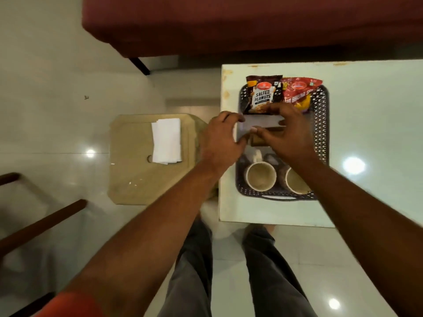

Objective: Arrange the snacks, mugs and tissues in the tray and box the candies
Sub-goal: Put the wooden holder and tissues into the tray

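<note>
White table (366,133), tray (322,124), both hands (219,138) above.

This looks like a home living room. A dark red upholstered sofa (229,21) stands at the far side on a glossy pale tiled floor (45,88). A white glass-topped coffee table (366,133) sits at the right, a beige wooden stool (130,179) to its left, and dark wooden chair legs (41,223) near left.

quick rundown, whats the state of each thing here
peanut packet: sealed, lying in tray
red snack packet: lying in tray beside it
two mugs: upright, empty, in tray
tissue: held over tray by left hand and right hand
tissue stack: on stool, outside tray
</note>
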